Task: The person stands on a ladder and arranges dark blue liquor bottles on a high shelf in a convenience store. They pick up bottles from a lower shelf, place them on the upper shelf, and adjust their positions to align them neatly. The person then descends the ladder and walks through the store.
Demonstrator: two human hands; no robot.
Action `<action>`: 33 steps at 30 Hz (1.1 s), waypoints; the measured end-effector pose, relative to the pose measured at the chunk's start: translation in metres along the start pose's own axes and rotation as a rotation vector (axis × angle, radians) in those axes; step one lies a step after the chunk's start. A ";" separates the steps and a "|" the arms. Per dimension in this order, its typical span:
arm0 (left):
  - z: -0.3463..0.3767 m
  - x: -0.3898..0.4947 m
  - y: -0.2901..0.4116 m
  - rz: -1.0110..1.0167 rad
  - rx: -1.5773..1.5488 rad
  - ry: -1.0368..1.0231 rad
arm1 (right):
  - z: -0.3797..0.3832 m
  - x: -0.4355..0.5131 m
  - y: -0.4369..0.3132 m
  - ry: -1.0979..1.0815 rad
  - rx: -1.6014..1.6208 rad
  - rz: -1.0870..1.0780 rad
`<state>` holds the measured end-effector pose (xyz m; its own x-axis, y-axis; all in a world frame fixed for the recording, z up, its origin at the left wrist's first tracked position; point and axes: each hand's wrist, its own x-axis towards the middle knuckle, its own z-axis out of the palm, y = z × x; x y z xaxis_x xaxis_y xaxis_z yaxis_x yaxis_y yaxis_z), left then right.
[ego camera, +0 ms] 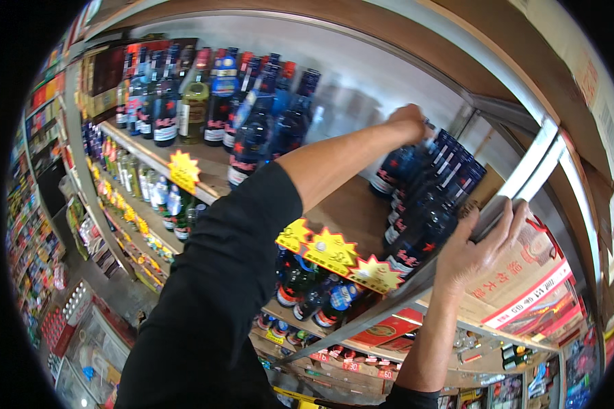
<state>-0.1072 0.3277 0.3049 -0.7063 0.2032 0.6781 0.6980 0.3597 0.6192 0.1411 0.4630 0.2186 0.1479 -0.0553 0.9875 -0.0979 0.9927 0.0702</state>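
My left hand (409, 122) reaches over the upper shelf in a black sleeve, its fingers curled at the neck of a dark blue glass bottle (386, 171) near the back wall. That bottle stands at the rear of a row of similar dark bottles (419, 225) with red stars and white-and-red labels. My right hand (473, 248) is at the metal upright (524, 168) of the shelving, thumb on one side and fingers spread over the other. More dark bottles (253, 138) stand left of my forearm, with a yellow-green bottle (193, 107) among them. The left fingertips are partly hidden.
Yellow starburst price tags (332, 250) hang on the shelf edge (158, 161). Lower shelves hold more bottles (297, 286). A printed carton (517, 276) sits right of the upright. Down at the left are a glass-topped case (92, 337) and packed shelves (36, 230).
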 end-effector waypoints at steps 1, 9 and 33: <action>-0.021 -0.022 0.026 0.004 -0.080 -0.033 | -0.001 0.001 -0.001 -0.005 -0.020 -0.003; -0.328 -0.145 0.029 0.371 -0.123 0.165 | -0.001 -0.002 -0.003 -0.020 -0.045 -0.005; -0.381 -0.110 -0.171 -0.144 0.185 0.531 | -0.001 -0.003 -0.001 -0.023 -0.111 -0.031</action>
<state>-0.1044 -0.1034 0.2755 -0.6036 -0.3272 0.7271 0.5331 0.5126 0.6731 0.1417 0.4622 0.2159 0.1263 -0.0877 0.9881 0.0159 0.9961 0.0864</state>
